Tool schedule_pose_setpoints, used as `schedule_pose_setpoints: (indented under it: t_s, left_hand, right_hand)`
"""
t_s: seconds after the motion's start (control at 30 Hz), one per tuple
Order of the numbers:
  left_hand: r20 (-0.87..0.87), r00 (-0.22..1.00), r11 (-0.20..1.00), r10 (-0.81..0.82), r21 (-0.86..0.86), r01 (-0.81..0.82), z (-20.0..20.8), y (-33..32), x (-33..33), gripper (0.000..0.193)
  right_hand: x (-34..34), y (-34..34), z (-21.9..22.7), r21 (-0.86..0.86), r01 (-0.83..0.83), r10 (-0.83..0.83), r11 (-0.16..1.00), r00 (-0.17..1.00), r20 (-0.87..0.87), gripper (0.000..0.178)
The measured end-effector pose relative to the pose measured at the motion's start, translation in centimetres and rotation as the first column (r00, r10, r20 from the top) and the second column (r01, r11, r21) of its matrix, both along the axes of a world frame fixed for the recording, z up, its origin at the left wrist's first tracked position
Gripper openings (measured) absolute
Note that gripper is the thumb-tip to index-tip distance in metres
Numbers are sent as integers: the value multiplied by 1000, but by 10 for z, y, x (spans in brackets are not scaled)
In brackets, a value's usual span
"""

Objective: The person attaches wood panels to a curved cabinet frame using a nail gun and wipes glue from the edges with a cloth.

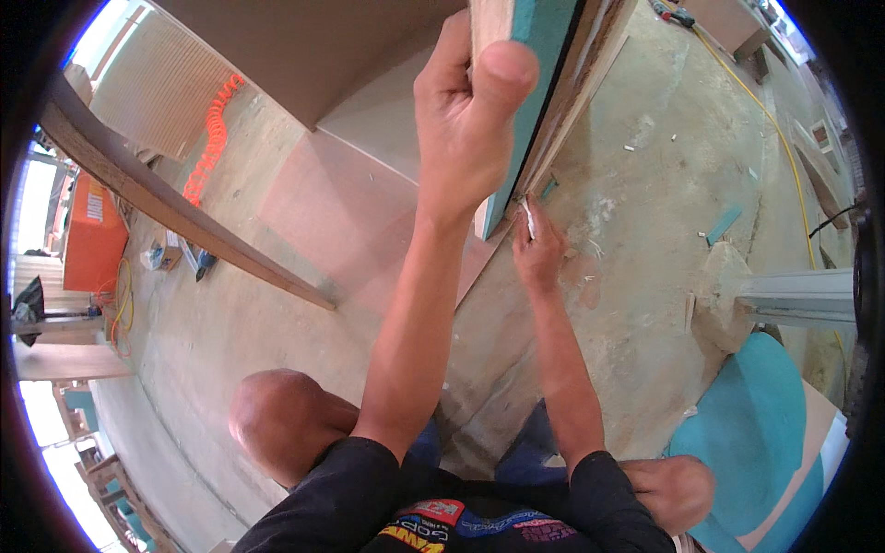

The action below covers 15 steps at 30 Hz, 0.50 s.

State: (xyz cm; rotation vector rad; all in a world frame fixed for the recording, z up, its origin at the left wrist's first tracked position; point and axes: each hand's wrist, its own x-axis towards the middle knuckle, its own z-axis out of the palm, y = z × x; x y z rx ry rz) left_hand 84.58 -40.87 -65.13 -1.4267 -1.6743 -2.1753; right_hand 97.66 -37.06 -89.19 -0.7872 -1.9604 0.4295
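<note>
Teal-faced board (535, 55): upright panel with a pale wood edge and a teal face, standing on the concrete floor (636, 304) at the upper centre of the view, its lower corner near the middle; further boards stacked just behind it on the right side.

Left hand (470, 120): raised, fingers and thumb wrapped round the board's near edge, gripping it firmly; forearm runs down to a black sleeve.

Right hand (537, 247): low, at the board's bottom corner, fingers narrowly pinched on a small pale sliver (527, 214); what the sliver is cannot be told.

Surroundings: small teal offcuts (724, 224) scattered on the floor to the right; yellow cable (784, 138) trailing along the right side; a long wooden beam (184, 217) slanting across the left; orange coiled hose (212, 138) beyond it; orange box (92, 235) at far left; teal rounded panel (751, 415) at lower right, beside a grey metal rail (797, 297); the person's bare knees at the lower edge.
</note>
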Motion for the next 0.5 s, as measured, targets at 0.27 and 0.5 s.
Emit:
schedule_pose_setpoints:
  t_s: [0.27, 0.5]
  left_hand:
    - [28, 999, 999, 32, -43, -31, -16, 3, -13, 70]
    - [-33, 997, 997, 74, 5, -74, -15, 5, -12, 70]
  right_hand:
    - [9, 2, -57, -20, 8, -4, 1000, 988, 155, 26]
    - [7, -4, -61, -44, 75, -60, 996, 958, 280, 28]
